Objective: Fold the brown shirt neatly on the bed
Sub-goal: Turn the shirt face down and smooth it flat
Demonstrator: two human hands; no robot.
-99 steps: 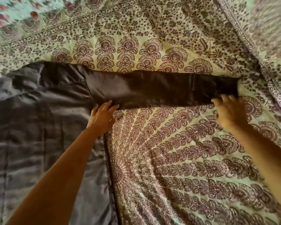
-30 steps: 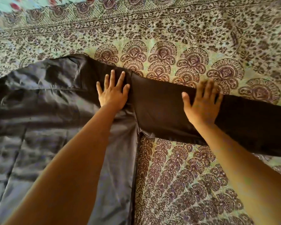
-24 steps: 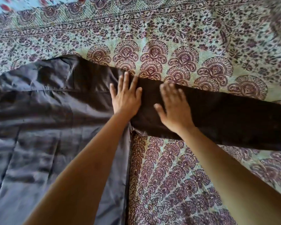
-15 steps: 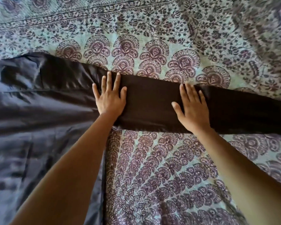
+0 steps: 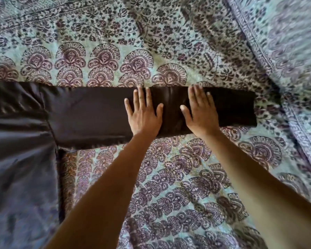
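Note:
The brown shirt (image 5: pixel 22 150) lies spread flat on the bed, its body filling the left side and running off the frame. One long sleeve (image 5: pixel 97 115) stretches straight out to the right, ending in a cuff near the pillow. My left hand (image 5: pixel 144 114) rests palm down on the sleeve's middle, fingers apart. My right hand (image 5: pixel 200 112) lies flat beside it, further toward the cuff. Neither hand grips the cloth.
The bed is covered with a pale green sheet (image 5: pixel 169 186) printed with purple fan motifs. A pillow (image 5: pixel 298 60) in matching print lies at the right, close to the sleeve's cuff.
Both hands slid to the right along the sleeve, staying flat on it. The view also swung right, so the cuff end and the pillow now show.

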